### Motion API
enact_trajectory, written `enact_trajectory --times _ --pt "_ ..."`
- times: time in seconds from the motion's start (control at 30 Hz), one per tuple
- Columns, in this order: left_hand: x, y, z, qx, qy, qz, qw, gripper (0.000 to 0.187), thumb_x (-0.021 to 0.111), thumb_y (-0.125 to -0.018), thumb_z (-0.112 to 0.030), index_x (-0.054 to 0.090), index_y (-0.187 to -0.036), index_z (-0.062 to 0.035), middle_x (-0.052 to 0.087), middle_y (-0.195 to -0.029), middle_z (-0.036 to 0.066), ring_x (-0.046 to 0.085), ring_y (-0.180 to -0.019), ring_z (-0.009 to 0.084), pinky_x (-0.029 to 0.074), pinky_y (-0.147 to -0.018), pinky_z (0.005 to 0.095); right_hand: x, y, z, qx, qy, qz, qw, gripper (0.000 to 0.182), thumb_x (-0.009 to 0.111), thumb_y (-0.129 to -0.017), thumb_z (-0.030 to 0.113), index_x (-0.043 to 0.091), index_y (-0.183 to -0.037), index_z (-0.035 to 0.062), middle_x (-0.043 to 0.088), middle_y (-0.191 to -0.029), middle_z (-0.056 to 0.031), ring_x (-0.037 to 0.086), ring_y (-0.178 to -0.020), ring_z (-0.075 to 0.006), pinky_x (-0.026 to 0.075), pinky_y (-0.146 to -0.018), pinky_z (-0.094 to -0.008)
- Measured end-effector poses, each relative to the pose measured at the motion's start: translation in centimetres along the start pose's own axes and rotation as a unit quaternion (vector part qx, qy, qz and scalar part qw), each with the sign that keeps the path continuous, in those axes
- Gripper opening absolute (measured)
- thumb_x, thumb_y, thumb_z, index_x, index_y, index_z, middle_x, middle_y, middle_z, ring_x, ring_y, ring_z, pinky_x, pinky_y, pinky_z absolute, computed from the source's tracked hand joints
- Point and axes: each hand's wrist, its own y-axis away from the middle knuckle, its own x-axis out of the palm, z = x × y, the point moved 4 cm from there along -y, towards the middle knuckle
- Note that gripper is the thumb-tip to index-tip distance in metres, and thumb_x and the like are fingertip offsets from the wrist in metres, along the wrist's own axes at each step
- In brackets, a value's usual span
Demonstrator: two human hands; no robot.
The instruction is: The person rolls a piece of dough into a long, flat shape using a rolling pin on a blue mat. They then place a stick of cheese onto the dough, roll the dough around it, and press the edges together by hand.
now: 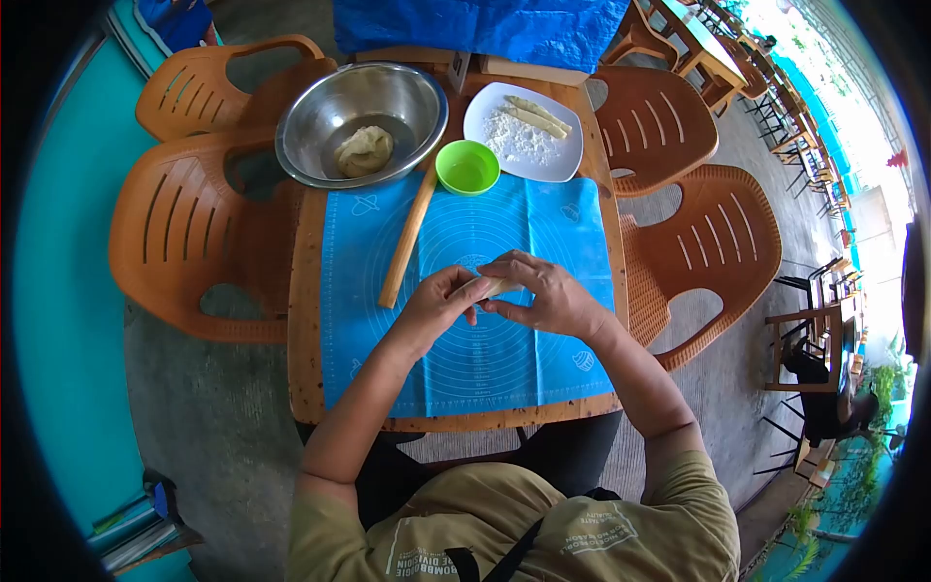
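Note:
Over the blue baking mat [436, 369], my left hand [451, 296] and my right hand [543, 291] pinch a small pale piece of dough [498, 287] between them. Fingers of both hands cover most of it. Beyond them, a wooden rolling pin [412, 233] lies slanted at the mat's left side, its far end beside a green bowl [467, 167]. A steel mixing bowl [291, 145] at the back left holds a lump of dough [365, 152]. On the white plate [572, 165] at the back right are white flour [519, 139] and a few dough strips [536, 116].
The wooden table [306, 291] has orange chairs on both sides, among them a left chair [194, 233] and a right chair [718, 242]. A blue cover [485, 29] hangs at the far end. Farther right, a person in dark clothes [824, 412] is near other tables.

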Motion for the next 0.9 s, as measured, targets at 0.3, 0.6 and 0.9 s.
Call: enact_trajectory --times 0.3,0.6,0.9 --pt "1.1 -2.7 0.3 -0.018 -0.043 -0.048 0.998 0.050 0.058 -0.109 -0.050 0.068 -0.117 -0.0008 0.075 -0.103 0.011 0.073 -0.088 0.0157 0.057 -0.074 0.0284 -2.7 -0.4 -2.3 0.012 0.105 -0.001 0.994 0.029 0.084 -0.089 0.019 0.076 -0.115 0.0080 0.075 -0.103 -0.0085 0.075 -0.089 -0.0289 0.062 -0.080 -0.0393" --pt "-0.2 5.1 3.2 0.072 -0.113 -0.131 0.982 0.029 0.062 -0.110 -0.030 0.069 -0.118 -0.0028 0.075 -0.108 0.010 0.073 -0.100 0.0175 0.058 -0.087 0.0321 -11.9 -3.7 -13.2 0.124 0.161 -0.161 0.966 0.028 0.079 -0.094 0.021 0.074 -0.115 0.0025 0.078 -0.100 -0.0191 0.077 -0.085 -0.0270 0.061 -0.076 -0.0388" --pt "0.4 8.2 4.5 0.054 -0.194 -0.090 0.975 0.023 0.067 -0.107 -0.030 0.071 -0.118 -0.0105 0.074 -0.110 0.010 0.071 -0.096 0.0205 0.059 -0.083 0.0335 -13.7 -12.7 -22.9 0.239 0.153 -0.222 0.933 0.042 0.080 -0.093 0.037 0.074 -0.122 0.0063 0.079 -0.109 -0.0173 0.078 -0.099 -0.0307 0.059 -0.087 -0.0428"
